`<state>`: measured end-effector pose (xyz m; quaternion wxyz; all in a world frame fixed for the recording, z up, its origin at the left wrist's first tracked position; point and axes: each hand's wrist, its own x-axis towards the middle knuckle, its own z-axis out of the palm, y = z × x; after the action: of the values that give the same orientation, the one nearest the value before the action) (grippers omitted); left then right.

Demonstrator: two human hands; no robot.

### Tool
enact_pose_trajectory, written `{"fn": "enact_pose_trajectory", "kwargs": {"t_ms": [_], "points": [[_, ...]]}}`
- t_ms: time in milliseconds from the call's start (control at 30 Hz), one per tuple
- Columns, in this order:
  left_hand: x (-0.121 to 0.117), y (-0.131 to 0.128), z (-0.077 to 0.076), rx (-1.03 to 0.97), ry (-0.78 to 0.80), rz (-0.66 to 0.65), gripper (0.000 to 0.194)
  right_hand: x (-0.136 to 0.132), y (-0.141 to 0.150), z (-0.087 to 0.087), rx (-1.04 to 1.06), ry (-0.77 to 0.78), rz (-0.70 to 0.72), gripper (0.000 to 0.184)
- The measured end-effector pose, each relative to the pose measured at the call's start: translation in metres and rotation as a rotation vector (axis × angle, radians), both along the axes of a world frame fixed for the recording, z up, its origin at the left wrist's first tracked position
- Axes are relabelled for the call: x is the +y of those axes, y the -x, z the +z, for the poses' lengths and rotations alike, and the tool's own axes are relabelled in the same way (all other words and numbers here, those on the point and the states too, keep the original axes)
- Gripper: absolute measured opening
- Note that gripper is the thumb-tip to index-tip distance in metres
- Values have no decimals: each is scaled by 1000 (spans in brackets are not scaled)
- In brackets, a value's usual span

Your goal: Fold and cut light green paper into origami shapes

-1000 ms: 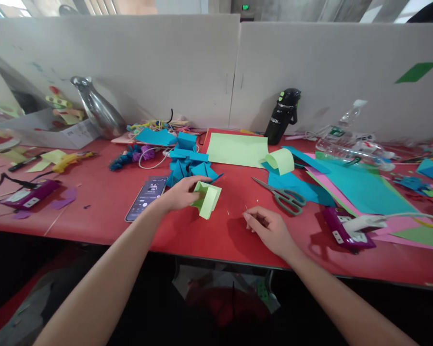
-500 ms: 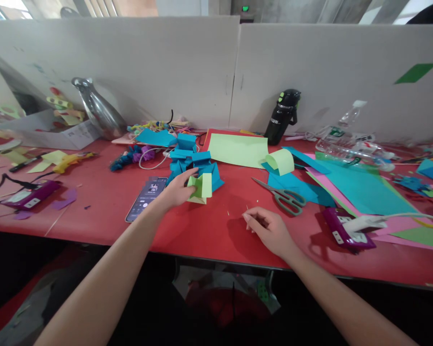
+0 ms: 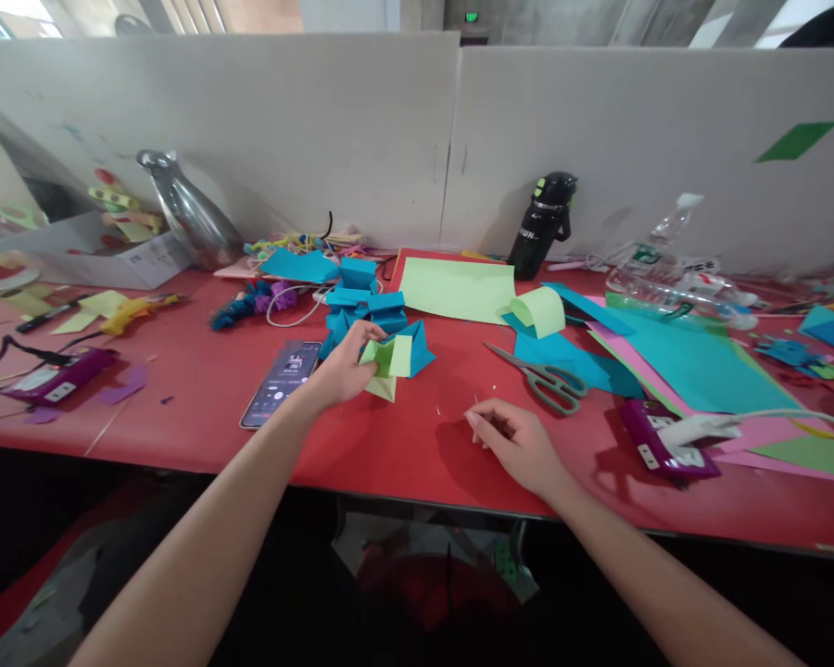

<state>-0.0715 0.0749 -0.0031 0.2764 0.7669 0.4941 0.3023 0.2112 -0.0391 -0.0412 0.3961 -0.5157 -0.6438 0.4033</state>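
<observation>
My left hand [image 3: 347, 363] pinches a folded light green paper piece [image 3: 393, 357] at its left side, in front of several folded blue paper pieces [image 3: 368, 301]. The green piece has an open, box-like fold and partly covers a blue one. On the red table, my right hand [image 3: 511, 435] rests with its fingers curled; whether anything small is between them is hidden. Grey-handled scissors [image 3: 552, 382] lie open just beyond it. A phone [image 3: 282, 384] with a lit screen lies left of my left hand.
Light green sheets [image 3: 459, 289], one curled, lie toward the back. A black bottle [image 3: 542, 227] and a steel jug [image 3: 187, 213] stand by the partition [image 3: 284, 130]. Coloured sheets [image 3: 701, 357], a clear plastic bottle [image 3: 657, 250] and a purple power strip [image 3: 667, 445] occupy the right.
The light green piece has tilted slightly in my left hand, and its lower part has shifted toward me. My right hand has stayed in place.
</observation>
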Motion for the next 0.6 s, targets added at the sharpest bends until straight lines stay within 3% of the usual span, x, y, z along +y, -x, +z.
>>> {"fn": "enact_pose_trajectory", "kwargs": {"t_ms": [167,300,433,600], "points": [[-13,-1,10,149,132,-163,53,0,-1,-1,-1,-2,-1,27],[-14,-5,8,150,152,-160,69,1,-1,0,2,8,-11,28],[-10,-3,7,76,230,-65,75,1,0,-1,2,4,-4,26],[-8,8,17,3,255,187,66,1,0,-1,14,5,4,26]]}}
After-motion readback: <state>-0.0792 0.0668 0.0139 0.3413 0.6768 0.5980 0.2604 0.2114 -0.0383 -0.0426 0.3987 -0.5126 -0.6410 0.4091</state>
